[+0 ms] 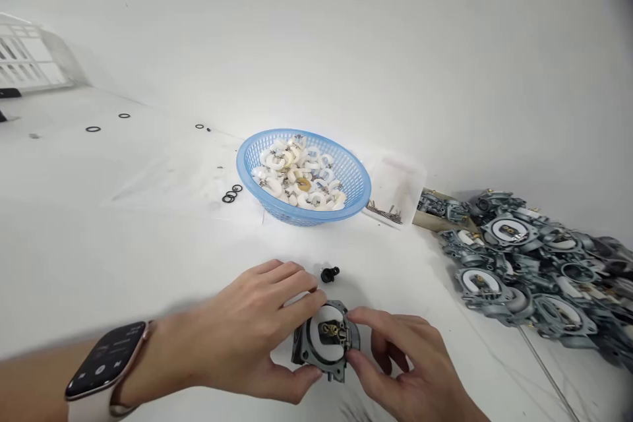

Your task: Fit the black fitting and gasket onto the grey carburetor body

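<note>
Left hand (pixel 257 330) and right hand (pixel 400 369) curled, fingertips close.

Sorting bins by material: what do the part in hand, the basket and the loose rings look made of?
Carburetor body, held by left hand and right hand: dull grey, rough sheen, probably cast metal.
Basket: glossy blue lattice, moulded plastic.
Rings: thin, matte black, likely rubber.

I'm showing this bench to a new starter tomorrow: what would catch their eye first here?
Probably the bright blue basket of white plastic floats at the centre of the white table. Next, the heap of grey carburetor bodies piled at the right edge. Nearest the camera, the left hand and right hand together grip one carburetor body, with a small black plug lying just behind it.
</note>
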Demonstrator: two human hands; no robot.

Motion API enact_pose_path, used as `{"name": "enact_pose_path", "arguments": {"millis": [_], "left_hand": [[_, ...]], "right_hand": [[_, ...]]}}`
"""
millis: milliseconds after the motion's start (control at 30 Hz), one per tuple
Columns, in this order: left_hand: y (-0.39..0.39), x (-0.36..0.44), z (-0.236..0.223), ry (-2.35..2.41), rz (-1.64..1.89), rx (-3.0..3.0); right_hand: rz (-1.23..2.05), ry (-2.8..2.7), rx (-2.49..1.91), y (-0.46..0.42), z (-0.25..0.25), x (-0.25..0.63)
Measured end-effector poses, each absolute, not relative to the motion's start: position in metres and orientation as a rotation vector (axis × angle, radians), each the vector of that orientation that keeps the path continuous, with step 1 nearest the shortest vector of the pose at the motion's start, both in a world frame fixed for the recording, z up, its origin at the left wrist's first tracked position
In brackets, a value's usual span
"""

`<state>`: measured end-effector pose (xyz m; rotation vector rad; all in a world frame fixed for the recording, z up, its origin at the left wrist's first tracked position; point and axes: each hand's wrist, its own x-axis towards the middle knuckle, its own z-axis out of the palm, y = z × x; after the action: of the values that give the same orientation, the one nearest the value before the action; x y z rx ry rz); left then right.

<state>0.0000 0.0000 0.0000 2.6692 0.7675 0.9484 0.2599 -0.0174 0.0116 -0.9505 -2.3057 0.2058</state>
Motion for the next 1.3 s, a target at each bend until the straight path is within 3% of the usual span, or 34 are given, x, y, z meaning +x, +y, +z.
{"name": "enact_pose_path", "arguments": {"millis": [1300], "left_hand": [[-0.0012, -0.0006, -0.0008, 0.807, 0.939, 2.664]], "right_hand": [[0.208, -2.344, -0.910, -0.0162, 0.0130, 0.2602]]}}
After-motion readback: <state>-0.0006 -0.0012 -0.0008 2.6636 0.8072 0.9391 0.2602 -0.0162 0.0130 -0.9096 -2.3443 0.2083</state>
